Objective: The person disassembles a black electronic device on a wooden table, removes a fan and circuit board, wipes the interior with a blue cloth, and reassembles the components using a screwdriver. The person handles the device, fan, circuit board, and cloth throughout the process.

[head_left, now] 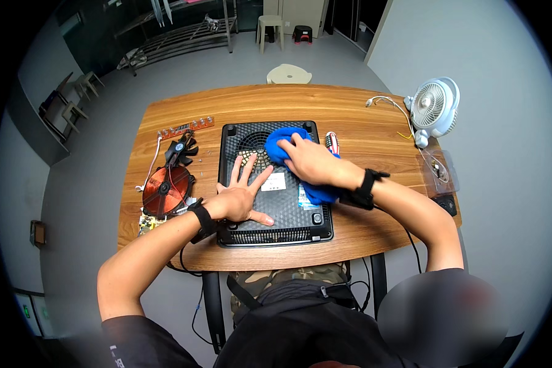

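free strip of wooden table (257,101) beyond black casing (285,202), copper coil (167,191) blocking left, pale fan (432,104) blocking right

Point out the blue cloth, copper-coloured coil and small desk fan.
Blue cloth (273,150): head view, on its bunched upper part, left of the fingers.
Copper-coloured coil (165,189): head view, near the disc's centre.
Small desk fan (431,102): head view, on its round front grille.

Cloth (275,151) blue; casing (288,211) blk, faceted patt.; tabletop (349,110) brn w/ woodgrain
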